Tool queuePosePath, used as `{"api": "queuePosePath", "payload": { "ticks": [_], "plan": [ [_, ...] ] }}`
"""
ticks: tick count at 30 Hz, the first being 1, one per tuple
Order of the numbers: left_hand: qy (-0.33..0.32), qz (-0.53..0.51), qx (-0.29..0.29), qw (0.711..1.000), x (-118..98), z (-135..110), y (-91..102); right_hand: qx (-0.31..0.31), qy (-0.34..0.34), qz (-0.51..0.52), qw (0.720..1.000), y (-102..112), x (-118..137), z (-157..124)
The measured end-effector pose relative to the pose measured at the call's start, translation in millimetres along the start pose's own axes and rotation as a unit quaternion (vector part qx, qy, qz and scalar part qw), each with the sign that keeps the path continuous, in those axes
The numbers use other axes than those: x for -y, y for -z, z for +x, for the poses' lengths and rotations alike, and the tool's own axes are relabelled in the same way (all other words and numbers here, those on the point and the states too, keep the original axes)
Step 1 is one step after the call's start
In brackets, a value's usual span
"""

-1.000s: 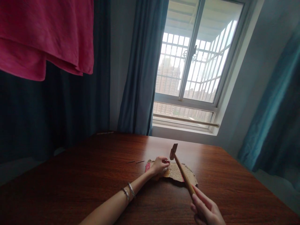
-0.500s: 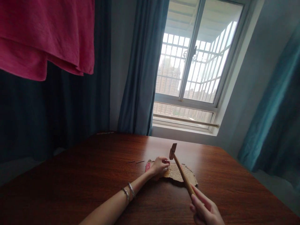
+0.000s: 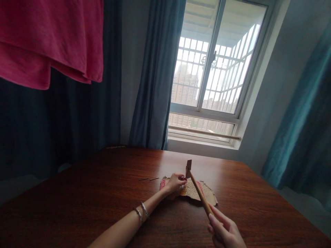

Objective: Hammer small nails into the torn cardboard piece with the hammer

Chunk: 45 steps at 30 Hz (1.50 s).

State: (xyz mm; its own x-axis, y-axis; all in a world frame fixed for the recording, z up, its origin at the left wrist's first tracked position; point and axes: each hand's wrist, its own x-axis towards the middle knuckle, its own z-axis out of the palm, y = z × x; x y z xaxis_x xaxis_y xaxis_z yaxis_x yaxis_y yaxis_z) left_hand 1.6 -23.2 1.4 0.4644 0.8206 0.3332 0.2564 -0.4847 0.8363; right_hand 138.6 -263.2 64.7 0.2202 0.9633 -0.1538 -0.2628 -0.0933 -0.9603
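Our right hand in the head view is closed firmly round the wooden handle of a hammer, whose head shows just beside our left hand. We see that left hand over the hole-dotted cardboard, fingers curled close together; whether they pinch anything, we cannot tell. Our cardboard lies flat on the brown tabletop, with two thin rods near its left end.

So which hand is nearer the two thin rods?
Left. The left hand is over the cardboard, right of the rods; the right hand, gripping the hammer, is farther right and nearer the camera.
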Motion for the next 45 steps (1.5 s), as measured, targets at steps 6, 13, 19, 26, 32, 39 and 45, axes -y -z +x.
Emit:
{"api": "queuePosePath", "payload": {
  "ticks": [6,13,19,26,32,39,45],
  "plan": [
    [0.01,-0.008,0.006,1.0,-1.3,0.0,-0.1,-0.006,0.003,0.009,1.0,1.8,-3.9,1.8],
    [-0.005,0.01,0.009,1.0,6.8,1.9,-1.3,-0.004,0.001,0.001,1.0,3.7,-4.1,2.0],
    [0.001,0.0,0.006,1.0,9.2,2.9,-2.7,0.004,0.03,0.006,1.0,3.0,-5.9,3.9],
    [0.008,-0.005,0.007,1.0,3.1,1.1,-1.6,0.001,0.022,0.01,1.0,4.6,-9.9,6.0],
    [0.004,0.004,0.005,1.0,-2.3,-0.2,0.4,0.006,0.017,0.009,1.0,7.2,-9.5,6.8],
    [-0.005,0.007,0.003,1.0,-3.9,-0.5,1.3,-0.006,0.028,0.01,1.0,2.8,-1.7,1.7],
    [0.009,0.003,0.004,1.0,-7.7,-2.2,1.9,0.017,-0.002,0.005,1.0,0.2,10.5,-3.1]
  ]
}}
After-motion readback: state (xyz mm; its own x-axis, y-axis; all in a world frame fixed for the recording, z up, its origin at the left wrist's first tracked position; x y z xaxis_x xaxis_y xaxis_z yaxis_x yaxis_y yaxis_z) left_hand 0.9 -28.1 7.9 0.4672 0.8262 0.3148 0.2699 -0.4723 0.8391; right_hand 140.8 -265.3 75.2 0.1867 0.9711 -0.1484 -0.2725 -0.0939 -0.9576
